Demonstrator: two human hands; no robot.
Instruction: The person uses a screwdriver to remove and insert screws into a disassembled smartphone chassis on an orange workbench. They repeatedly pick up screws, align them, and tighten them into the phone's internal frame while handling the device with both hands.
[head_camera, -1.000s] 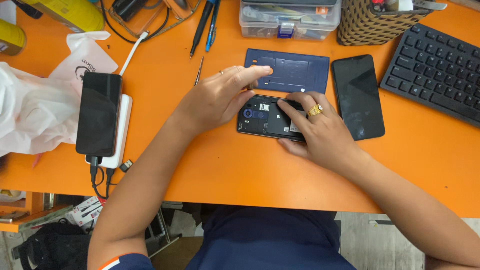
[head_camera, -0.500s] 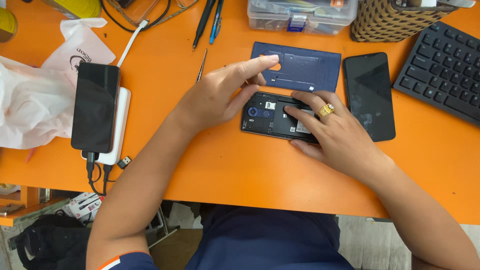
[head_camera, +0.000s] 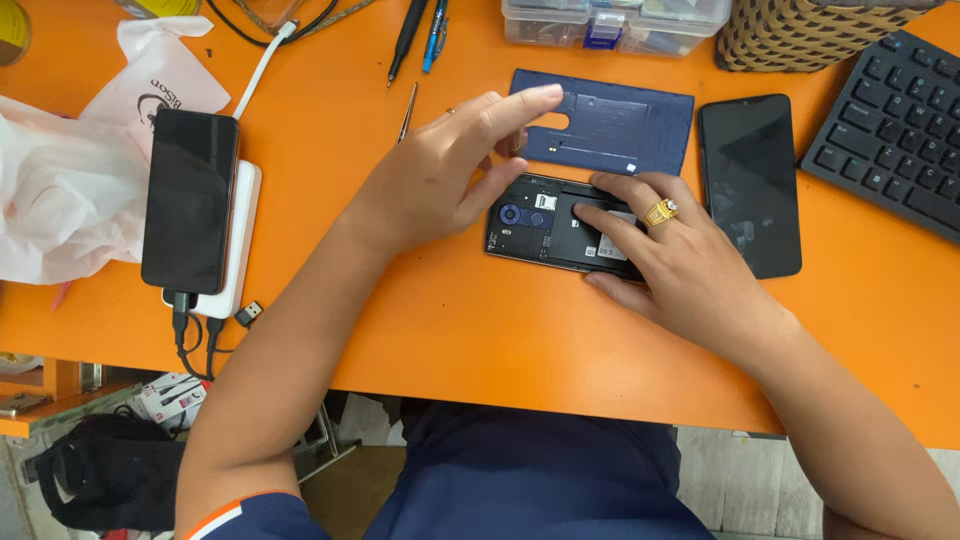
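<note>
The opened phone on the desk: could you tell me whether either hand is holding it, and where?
The right hand pins the opened phone flat, fingers on its right half. The left hand hovers above its left end, gripping nothing.

Opened black phone (head_camera: 545, 228) lying flat, back cover off, camera ring and inner parts exposed, mid-table toward the far edge, dark blue back cover (head_camera: 610, 130) flat just beyond it, inner side up

- Our right hand (head_camera: 680, 265) covers the opened phone's (head_camera: 540, 225) right half.
- The keyboard (head_camera: 890, 130) and woven basket (head_camera: 800, 35) are cut off by the frame edge.
</note>
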